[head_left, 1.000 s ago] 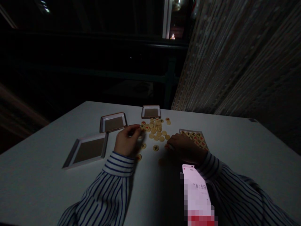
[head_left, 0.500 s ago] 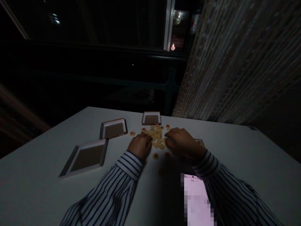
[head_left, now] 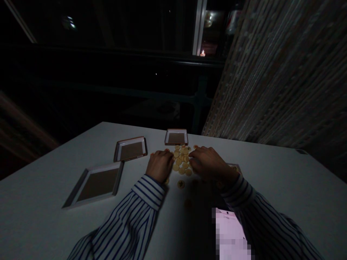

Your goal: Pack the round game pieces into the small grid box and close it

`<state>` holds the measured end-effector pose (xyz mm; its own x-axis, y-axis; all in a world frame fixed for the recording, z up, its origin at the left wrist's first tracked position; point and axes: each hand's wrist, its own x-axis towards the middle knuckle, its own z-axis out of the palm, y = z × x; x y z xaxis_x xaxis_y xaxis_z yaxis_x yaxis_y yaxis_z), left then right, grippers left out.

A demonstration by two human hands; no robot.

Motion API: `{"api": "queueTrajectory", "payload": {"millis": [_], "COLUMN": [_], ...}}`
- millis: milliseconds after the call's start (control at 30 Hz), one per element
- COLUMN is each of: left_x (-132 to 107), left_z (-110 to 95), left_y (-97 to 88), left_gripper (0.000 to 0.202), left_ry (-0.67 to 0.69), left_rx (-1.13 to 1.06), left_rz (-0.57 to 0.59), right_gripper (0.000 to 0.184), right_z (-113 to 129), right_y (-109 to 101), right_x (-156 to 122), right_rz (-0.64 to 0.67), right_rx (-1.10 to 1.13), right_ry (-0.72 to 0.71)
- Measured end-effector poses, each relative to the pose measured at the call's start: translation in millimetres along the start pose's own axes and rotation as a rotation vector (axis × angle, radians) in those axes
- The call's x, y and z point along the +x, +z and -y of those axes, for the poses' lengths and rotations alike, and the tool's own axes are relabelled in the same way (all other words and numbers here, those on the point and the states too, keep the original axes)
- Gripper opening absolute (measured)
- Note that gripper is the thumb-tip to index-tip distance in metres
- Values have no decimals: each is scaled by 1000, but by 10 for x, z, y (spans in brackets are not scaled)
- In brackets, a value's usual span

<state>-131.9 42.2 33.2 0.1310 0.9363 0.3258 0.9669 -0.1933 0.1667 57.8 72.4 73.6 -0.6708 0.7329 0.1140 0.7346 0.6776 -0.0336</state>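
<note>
A pile of round, pale Chinese chess pieces (head_left: 182,160) lies on the white table, some of them stacked or overlapping. A few show red or black characters. On the pile's left side, my left hand (head_left: 160,164) is cupped palm down, its bent fingertips against the nearest pieces. My right hand (head_left: 210,162) curves around the right side, forefinger and thumb apart at the pile's edge. Neither hand visibly grips a piece, though the palms are hidden. A single piece with a black character (head_left: 181,184) lies closer to me, between my wrists.
Shallow box parts stand around the pile: a small tray (head_left: 176,137) behind it, another tray (head_left: 130,149) to the left, and a larger one (head_left: 94,184) nearer. A lit phone (head_left: 230,231) lies by my right forearm. A string curtain (head_left: 260,72) hangs at the right.
My hands stay at the pile's two sides, pressing its edges a little closer. My left hand now covers the loose red-marked piece at the left. The view has shifted slightly.
</note>
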Motion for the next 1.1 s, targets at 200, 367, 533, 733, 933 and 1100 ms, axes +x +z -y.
{"api": "queueTrajectory", "payload": {"millis": [200,367,533,733,933,1100], "left_x": [31,-35,-133,-161,-171,-186], "left_z": [23,90,144,111,106,121], "left_y": [57,1,-98,-111,-59,-84], "left_gripper": [24,23,22,16,16,17], "left_ry": [2,14,1,6,17,18], "left_rx": [29,-3,-12,-52,-58,-25], "left_rz": [7,-16,71,120,143,172], "right_gripper": [28,28,28,28,27,27], "right_z": [5,6,13,14,14,0], "right_y": [-15,20,19,33,73,89], "right_x": [5,8,1,3,12,18], "right_rz": [-20,-34,-21,-5,-9,0], "right_rx": [-6,2,-9,-7,-2,-7], "right_ry": [-24,-19,-24,-26,-35,-44]}}
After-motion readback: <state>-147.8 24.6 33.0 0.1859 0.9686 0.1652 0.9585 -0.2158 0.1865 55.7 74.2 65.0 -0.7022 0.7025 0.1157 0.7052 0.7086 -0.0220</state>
